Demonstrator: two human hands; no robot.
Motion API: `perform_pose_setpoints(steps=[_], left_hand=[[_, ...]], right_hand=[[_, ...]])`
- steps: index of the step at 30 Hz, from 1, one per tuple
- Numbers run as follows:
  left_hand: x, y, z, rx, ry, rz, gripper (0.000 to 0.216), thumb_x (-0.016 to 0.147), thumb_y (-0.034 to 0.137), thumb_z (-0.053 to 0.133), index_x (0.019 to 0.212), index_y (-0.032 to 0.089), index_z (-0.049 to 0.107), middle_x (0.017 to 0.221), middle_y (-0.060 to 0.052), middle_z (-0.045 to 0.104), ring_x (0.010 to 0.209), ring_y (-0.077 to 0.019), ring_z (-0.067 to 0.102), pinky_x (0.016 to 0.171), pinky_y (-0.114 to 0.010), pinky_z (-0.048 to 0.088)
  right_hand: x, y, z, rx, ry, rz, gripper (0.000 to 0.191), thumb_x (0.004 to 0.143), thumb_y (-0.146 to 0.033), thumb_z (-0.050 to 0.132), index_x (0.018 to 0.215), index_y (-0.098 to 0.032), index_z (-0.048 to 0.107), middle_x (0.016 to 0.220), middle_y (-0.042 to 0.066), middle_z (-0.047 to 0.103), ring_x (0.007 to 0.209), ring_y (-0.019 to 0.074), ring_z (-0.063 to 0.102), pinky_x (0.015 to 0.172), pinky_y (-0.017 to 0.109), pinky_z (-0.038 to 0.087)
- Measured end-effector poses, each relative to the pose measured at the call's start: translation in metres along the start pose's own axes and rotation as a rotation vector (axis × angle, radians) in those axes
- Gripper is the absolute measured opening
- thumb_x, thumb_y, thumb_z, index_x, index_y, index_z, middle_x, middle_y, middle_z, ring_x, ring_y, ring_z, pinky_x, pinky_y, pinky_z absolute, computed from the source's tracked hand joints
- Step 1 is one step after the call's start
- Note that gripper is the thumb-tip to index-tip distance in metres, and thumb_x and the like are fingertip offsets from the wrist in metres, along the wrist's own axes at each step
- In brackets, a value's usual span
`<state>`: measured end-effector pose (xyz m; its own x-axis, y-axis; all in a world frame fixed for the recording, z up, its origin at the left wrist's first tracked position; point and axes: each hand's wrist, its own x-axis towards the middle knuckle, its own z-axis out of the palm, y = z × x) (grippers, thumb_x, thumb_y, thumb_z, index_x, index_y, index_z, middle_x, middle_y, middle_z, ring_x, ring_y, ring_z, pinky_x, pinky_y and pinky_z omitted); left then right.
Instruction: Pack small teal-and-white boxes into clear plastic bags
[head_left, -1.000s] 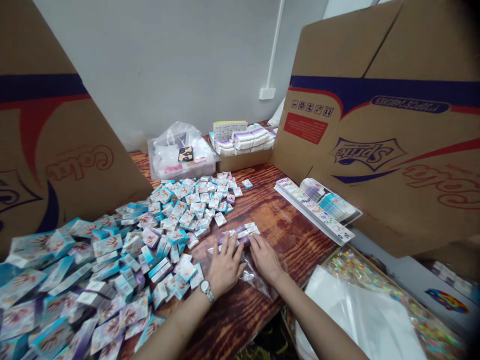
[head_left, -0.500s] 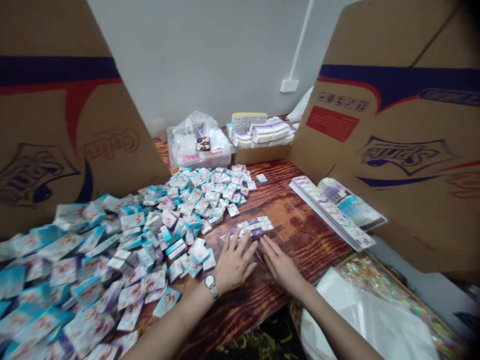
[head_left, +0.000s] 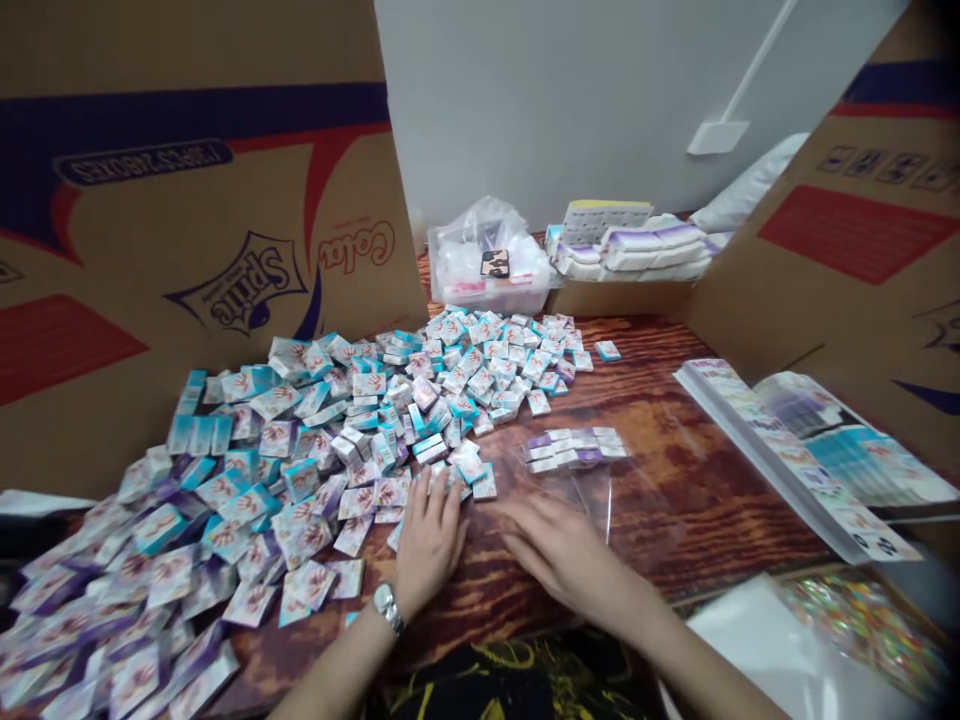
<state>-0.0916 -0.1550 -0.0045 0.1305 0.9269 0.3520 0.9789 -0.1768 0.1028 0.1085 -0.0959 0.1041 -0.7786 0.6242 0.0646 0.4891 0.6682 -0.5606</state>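
My left hand (head_left: 429,540), with a watch (head_left: 388,607) on its wrist, rests at the near right edge of a large pile of small printed boxes (head_left: 367,385). Its fingers are stretched out over a few white and blue boxes, touching them without a grasp. To its right, my right hand (head_left: 551,550) hovers low over the wooden table, fingers extended and holding nothing. Just beyond it lies a neat block of small white and purple boxes (head_left: 576,447), arranged in rows on or in a clear plastic bag (head_left: 607,500).
Large cardboard sheets (head_left: 300,200) stand at the left and right. A clear bagged tub (head_left: 491,265) and a carton of white-purple packs (head_left: 652,250) sit at the back. Printed card strips (head_left: 787,450) lie at right, above a box of colourful wrapped pieces (head_left: 870,620).
My view has turned left. My left hand has moved from the plastic bag to the loose boxes; my right hand has drawn back from the arranged block.
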Motion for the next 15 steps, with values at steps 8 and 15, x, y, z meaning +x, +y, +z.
perform_pose_setpoints(steps=[8, 15], left_hand=[[0.014, -0.019, 0.011, 0.064, -0.115, 0.027, 0.045, 0.083, 0.024, 0.048, 0.124, 0.007, 0.051, 0.127, -0.020, 0.053, 0.134, -0.0369, 0.024, 0.107, -0.056, 0.022], [-0.020, -0.005, 0.009, -0.007, -0.135, 0.204, 0.052, 0.080, 0.026, 0.050, 0.128, 0.007, 0.046, 0.135, -0.019, 0.045, 0.134, -0.0381, 0.022, 0.106, -0.055, 0.026]], right_hand=[[0.093, 0.053, 0.085, -0.403, -0.129, 0.036, 0.037, 0.087, -0.008, 0.041, 0.122, -0.017, 0.050, 0.126, 0.015, 0.050, 0.116, 0.0251, 0.045, 0.095, 0.042, 0.039], [0.086, 0.058, 0.081, -0.405, -0.170, -0.027, 0.033, 0.081, -0.009, 0.046, 0.114, -0.015, 0.051, 0.128, 0.015, 0.044, 0.104, 0.0220, 0.051, 0.088, 0.036, 0.041]])
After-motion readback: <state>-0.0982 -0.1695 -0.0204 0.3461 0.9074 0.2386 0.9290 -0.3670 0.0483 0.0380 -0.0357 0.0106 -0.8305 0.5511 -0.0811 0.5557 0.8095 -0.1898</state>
